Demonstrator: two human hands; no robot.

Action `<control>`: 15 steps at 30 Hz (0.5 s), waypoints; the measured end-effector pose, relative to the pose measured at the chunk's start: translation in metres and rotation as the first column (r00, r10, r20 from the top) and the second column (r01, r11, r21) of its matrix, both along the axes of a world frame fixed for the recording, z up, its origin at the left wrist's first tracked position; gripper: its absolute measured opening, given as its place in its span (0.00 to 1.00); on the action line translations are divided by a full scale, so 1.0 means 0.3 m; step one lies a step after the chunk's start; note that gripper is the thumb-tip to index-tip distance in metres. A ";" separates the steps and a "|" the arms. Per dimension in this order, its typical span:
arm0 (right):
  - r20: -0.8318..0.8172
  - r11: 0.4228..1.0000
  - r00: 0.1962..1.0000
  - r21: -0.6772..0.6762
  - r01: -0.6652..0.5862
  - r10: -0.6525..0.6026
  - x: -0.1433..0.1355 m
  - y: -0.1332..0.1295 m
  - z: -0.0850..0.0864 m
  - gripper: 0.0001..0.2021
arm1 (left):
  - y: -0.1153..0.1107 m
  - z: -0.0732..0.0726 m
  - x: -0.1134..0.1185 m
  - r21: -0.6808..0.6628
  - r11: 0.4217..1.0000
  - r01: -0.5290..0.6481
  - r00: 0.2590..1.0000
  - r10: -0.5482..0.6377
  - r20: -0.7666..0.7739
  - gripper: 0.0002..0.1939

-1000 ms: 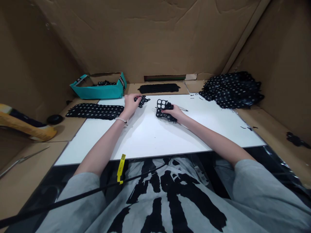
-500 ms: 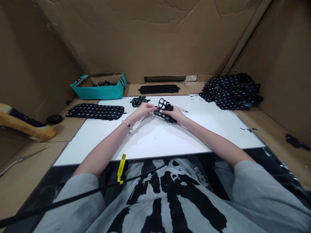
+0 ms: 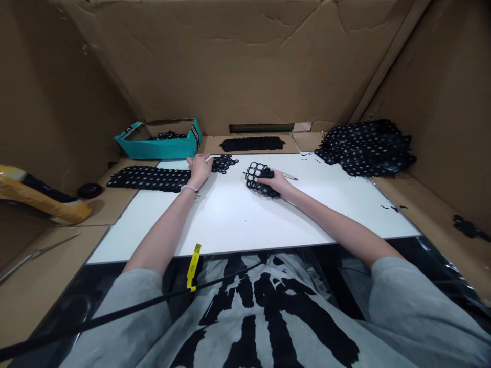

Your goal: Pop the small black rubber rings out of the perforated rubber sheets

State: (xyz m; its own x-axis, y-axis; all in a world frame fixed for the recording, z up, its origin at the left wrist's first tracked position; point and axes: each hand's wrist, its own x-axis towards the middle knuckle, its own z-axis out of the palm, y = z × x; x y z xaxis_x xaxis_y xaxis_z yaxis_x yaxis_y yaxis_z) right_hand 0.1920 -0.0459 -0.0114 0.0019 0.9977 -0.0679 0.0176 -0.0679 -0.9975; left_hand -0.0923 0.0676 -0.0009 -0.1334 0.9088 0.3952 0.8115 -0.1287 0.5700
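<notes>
My right hand [image 3: 274, 181] is closed on a black lace piece with round holes [image 3: 255, 176], over the middle of the white board [image 3: 245, 230]. My left hand [image 3: 201, 166] is farther left, between a small black lace bundle [image 3: 224, 163] and a long dotted black strip [image 3: 153, 178]. Its fingers are partly spread, with nothing seen in them. A pen-like tool [image 3: 290, 177] shows just behind my right hand.
A teal open box [image 3: 161, 149] with black pieces stands at the back left. Behind the board lies a flat black strip [image 3: 252, 143]. A dotted black heap [image 3: 364, 147] is at the back right. Tweezers-like metal tool [image 3: 38, 253] and yellow roll [image 3: 49, 202] lie left.
My left hand has let go of the lace and moved left, towards the small bundle and long strip. My right hand stays in place with the lace.
</notes>
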 end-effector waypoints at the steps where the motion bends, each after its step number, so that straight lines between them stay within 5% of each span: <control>1: 0.001 1.000 1.000 0.003 0.003 -0.003 0.001 -0.001 0.001 0.14 | -0.005 0.006 0.005 0.021 1.000 0.006 1.000 -0.005 -0.007 0.19; 6: -0.018 0.999 0.999 0.012 0.036 -0.036 0.002 -0.003 0.006 0.16 | -0.075 0.086 0.072 0.102 0.960 0.260 0.962 -0.266 0.058 0.17; 10: -0.062 0.999 0.998 0.047 0.014 -0.011 -0.005 -0.003 0.010 0.19 | -0.175 0.125 0.180 -0.137 0.771 0.622 0.783 -0.614 0.100 0.14; 15: -0.051 0.996 0.998 0.083 0.037 -0.033 -0.005 0.002 -0.001 0.21 | -0.251 0.098 0.255 -0.304 0.640 0.705 0.709 -0.637 0.304 0.17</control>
